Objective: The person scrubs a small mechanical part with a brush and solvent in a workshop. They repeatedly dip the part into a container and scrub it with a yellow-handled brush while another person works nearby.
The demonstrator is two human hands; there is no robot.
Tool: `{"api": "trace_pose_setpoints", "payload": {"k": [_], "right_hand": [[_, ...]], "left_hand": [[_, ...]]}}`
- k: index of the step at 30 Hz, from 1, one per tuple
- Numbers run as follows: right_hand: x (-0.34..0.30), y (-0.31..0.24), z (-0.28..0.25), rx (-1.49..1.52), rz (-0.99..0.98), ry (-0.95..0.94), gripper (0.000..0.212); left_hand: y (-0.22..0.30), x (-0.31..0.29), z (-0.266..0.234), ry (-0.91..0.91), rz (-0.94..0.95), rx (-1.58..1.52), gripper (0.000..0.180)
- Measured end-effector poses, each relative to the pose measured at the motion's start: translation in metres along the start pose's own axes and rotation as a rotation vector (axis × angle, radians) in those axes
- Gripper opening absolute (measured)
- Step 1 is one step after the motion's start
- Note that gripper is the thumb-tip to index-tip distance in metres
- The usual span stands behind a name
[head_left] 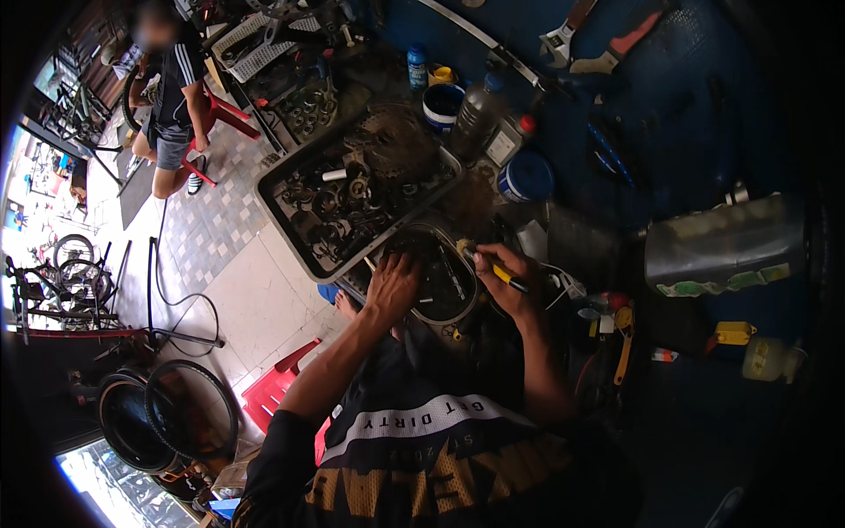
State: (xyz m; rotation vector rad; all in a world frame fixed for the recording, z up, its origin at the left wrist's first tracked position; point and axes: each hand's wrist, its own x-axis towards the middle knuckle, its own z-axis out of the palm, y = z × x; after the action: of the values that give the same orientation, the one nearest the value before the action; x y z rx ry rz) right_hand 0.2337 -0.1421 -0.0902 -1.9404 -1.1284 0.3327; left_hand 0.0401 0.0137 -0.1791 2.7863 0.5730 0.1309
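An oval metal basin point(473, 304) with dark contents lies in front of me. My left hand point(393, 283) reaches over its left side, fingers stretched down and slightly apart; the fingertips are dark, and I make out nothing in them. A slim metal rod-like part point(451, 273) and a small pale piece point(426, 300) lie in the basin. At the basin's right rim, my right hand point(515, 282) is closed around a brush point(505, 276) with a yellow and black handle. Its tan bristles point(465, 247) point left, over the rim.
Beyond the basin stands a large rectangular tray point(304, 255) full of dark metal parts and a sprocket point(387, 141). Bottles point(478, 114) and a blue-and-white tub point(525, 177) stand behind. A red stool point(280, 387) is at left; a person point(172, 97) is farther off.
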Motion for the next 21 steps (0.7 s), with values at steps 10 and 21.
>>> {"api": "trace_pose_setpoints", "payload": {"k": [10,21], "right_hand": [[-0.012,0.003,0.004,0.100,-0.020,0.039,0.022],[-0.013,0.012,0.024,0.071,0.010,-0.088,0.027]], "left_hand": [[0.047,-0.002,0.016,-0.027,0.052,-0.045,0.051],[-0.004,-0.008,0.038,-0.145,-0.029,0.006,0.044]]}}
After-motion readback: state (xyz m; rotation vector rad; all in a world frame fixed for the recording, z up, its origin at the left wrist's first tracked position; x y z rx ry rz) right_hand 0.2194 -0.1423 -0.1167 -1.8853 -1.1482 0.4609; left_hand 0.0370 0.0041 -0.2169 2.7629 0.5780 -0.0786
